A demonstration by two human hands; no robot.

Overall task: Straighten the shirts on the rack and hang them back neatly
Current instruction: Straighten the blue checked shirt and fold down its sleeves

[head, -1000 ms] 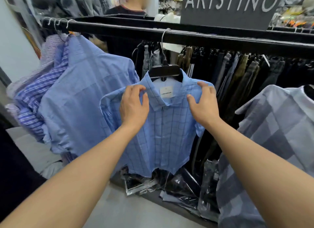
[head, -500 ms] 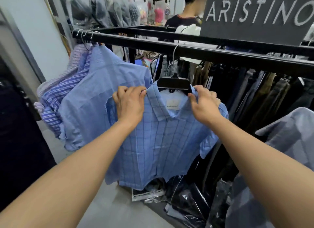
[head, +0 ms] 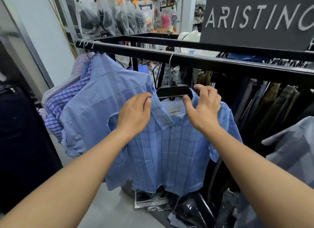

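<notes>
A light blue checked shirt (head: 171, 153) hangs on a black hanger (head: 173, 90) hooked over the black rack bar (head: 220, 62). My left hand (head: 134, 115) pinches the shirt at the left side of its collar. My right hand (head: 203, 109) holds the collar's right side, thumb by the hanger's lower edge, fingers curled over the shoulder. A white label shows inside the neck. To the left, several blue and striped shirts (head: 95, 98) hang bunched at the bar's end.
A dark sign reading ARISTINO (head: 258, 19) stands on the rack's top right. Dark trousers (head: 265, 107) hang behind the bar. A grey checked shirt (head: 288, 148) hangs at the right. Plastic-wrapped packs (head: 169, 205) lie on the floor under the rack. Dark clothes fill the left edge.
Both hands slid up from the shoulders to the collar by the hanger. My view shifted down and right, so the rack sits lower in frame.
</notes>
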